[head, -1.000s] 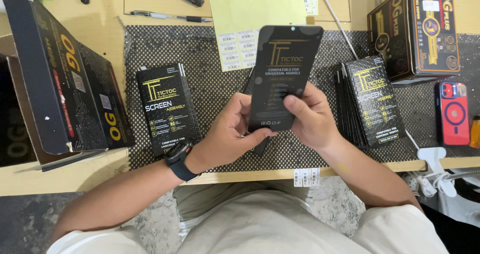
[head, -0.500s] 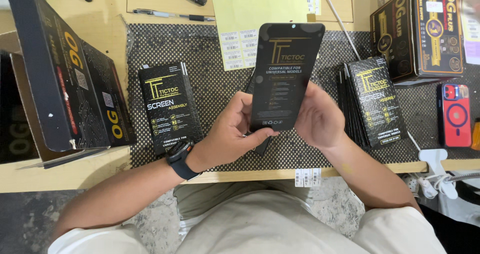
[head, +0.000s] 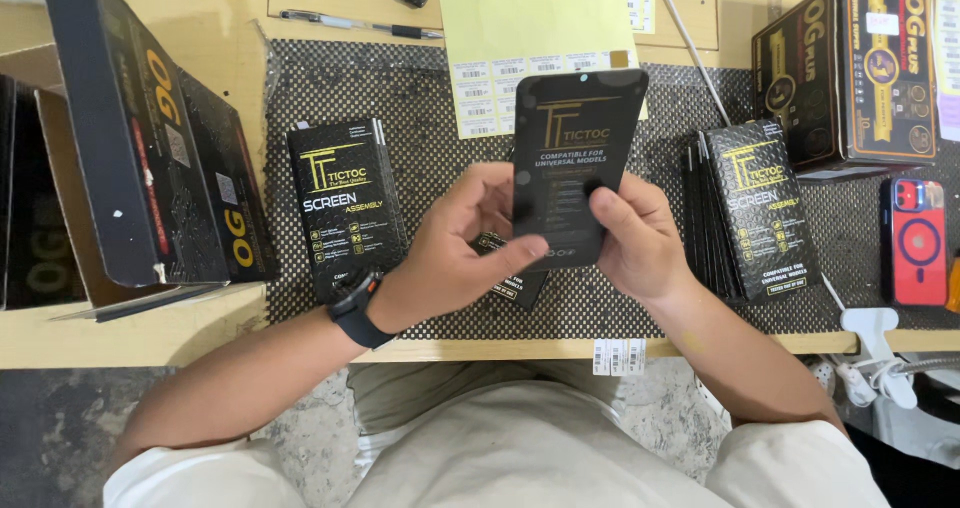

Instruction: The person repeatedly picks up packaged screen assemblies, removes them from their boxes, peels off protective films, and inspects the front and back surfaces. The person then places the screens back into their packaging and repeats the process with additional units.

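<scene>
Both hands hold one flat black pouch (head: 574,148) with gold and white print, upright above a dark mesh mat (head: 420,108). My left hand (head: 455,253), with a black watch on its wrist, grips the pouch's lower left edge, thumb across the bottom. My right hand (head: 635,238) pinches its lower right side, thumb on the front. Another black pouch (head: 510,278) lies partly hidden under my hands. A stack of the same pouches (head: 345,203) lies to the left, and a fanned row of them (head: 750,208) stands to the right.
A big black and gold box (head: 150,138) leans at the left, another (head: 850,68) sits at the back right. A yellow sheet with barcode labels (head: 535,38) lies behind the pouch. A red phone (head: 915,240) lies at the right edge, pens at the back.
The held pouch has tipped slightly and shifted a little between my fingers; both hands stay in nearly the same place.
</scene>
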